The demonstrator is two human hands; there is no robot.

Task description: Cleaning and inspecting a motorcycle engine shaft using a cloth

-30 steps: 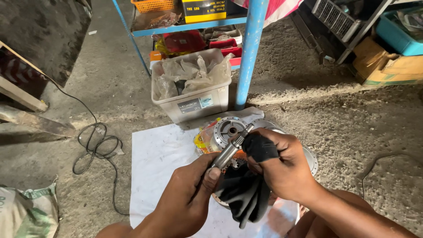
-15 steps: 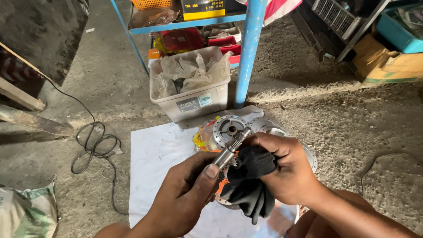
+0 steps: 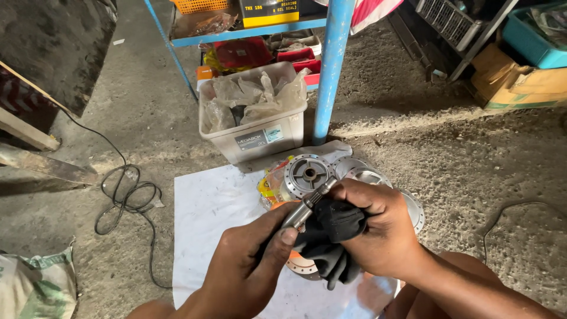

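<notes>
Over white sheet (image 3: 207, 201), both hands (image 3: 378, 230) grip metal shaft (image 3: 307, 204)

my left hand (image 3: 245, 269) bare, no glove, no ring, my right hand (image 3: 378, 227) bare too, no watch or band on either wrist, forearms uncovered with no sleeves showing, bare knee poking in bottom right

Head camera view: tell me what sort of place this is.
Probably a small repair workshop, worked on the floor. The left hand holds a metal axle while the right hand presses a black rag to it; round metal hubs and a parts bin sit nearby.
</notes>
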